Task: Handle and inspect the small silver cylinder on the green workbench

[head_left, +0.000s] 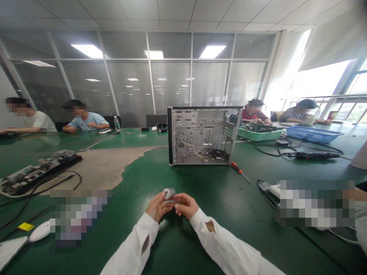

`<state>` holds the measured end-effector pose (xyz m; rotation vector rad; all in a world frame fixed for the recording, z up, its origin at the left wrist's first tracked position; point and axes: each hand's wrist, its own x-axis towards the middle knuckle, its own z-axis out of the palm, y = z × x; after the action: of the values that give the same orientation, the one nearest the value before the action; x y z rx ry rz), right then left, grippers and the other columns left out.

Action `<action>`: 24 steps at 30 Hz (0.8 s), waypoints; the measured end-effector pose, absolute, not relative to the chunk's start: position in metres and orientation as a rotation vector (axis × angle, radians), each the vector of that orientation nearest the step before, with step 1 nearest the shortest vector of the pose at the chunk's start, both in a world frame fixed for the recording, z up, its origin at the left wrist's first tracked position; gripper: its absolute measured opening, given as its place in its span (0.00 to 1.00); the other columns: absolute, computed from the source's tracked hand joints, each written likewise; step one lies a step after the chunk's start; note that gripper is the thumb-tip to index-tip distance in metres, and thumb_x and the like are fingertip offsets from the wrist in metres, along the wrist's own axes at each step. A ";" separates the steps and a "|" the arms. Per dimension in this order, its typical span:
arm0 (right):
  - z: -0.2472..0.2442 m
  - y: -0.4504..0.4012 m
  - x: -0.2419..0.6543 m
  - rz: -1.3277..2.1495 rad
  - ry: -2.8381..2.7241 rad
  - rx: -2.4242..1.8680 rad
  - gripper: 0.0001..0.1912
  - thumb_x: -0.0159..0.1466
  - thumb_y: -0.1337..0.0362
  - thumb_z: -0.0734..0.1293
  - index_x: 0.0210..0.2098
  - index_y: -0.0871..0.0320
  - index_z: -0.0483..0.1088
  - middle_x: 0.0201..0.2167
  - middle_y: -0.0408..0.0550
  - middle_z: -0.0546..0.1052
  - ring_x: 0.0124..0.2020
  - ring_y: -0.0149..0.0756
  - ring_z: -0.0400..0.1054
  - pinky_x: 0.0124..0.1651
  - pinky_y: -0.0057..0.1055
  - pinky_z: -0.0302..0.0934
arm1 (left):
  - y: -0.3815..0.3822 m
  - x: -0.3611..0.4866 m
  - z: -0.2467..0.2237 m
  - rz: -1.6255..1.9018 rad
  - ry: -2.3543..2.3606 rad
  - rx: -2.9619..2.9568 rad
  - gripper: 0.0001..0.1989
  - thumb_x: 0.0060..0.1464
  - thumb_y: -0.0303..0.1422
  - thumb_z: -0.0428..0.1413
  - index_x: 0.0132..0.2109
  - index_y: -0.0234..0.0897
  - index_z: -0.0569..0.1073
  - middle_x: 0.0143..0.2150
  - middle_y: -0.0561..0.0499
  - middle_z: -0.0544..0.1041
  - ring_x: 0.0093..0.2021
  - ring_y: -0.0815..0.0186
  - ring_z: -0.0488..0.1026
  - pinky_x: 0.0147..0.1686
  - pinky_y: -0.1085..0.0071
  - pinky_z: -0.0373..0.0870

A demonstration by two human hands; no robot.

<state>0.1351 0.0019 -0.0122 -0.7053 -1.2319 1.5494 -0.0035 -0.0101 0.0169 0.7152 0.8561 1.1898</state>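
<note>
Your left hand: your left hand (157,207) has its thumb and fingers closed around a small pale cylinder (170,193), its whitish round end facing you.
Your right hand: your right hand (185,205) is just beside it, fingers curled and the thumb near the fingertips; at this size you cannot fairly tell whether they pinch anything or touch the cylinder.
Cylinder's place: low above the green table (149,168), in front of you and nearer than the computer case (171,137).
Computer case: it stands upright with its side open towards you, showing bare metal, loose cables (189,146) and a dark part at the bottom.
Screwdriver: an orange-and-black screwdriver (236,168) lies by the case's lower right corner, its shaft pointing towards your right.
Far right: a green basket (259,134) filled with dark parts is beside a blue basket (312,135); cables lie near both.
To your left: a long electronic assembly (43,171) rests by a worn patch (103,168); nearer you is a white mouse (40,230).
Across the table: four people sit, two on each side, near a clear bottle (116,124) on the left.
</note>
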 end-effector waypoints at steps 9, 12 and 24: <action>0.009 -0.012 0.146 1.066 -1.433 -0.848 0.27 0.43 0.71 0.65 0.43 0.53 0.61 0.43 0.48 0.64 0.36 0.33 0.60 0.21 0.20 0.54 | -0.014 -0.003 0.026 1.040 0.856 0.610 0.22 0.50 0.43 0.40 0.33 0.26 0.67 0.23 0.44 0.73 0.21 0.70 0.71 0.22 0.76 0.67; 0.022 -0.022 0.149 0.932 -1.589 -0.772 0.29 0.44 0.74 0.62 0.46 0.53 0.60 0.45 0.47 0.63 0.38 0.35 0.60 0.28 0.24 0.57 | -0.014 -0.002 0.025 0.939 0.852 0.676 0.24 0.50 0.45 0.40 0.33 0.26 0.67 0.21 0.46 0.72 0.19 0.70 0.70 0.20 0.77 0.66; 0.026 -0.032 0.148 0.823 -1.805 -0.726 0.29 0.43 0.74 0.61 0.46 0.53 0.60 0.39 0.46 0.67 0.34 0.33 0.61 0.33 0.27 0.57 | -0.009 -0.001 0.021 0.587 0.892 0.906 0.32 0.43 0.54 0.37 0.32 0.27 0.67 0.15 0.48 0.70 0.11 0.71 0.66 0.08 0.81 0.55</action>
<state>0.1476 -0.0316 0.0256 -0.7263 -1.8053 0.8226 -0.0013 -0.0093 0.0209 0.9064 0.8924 0.5867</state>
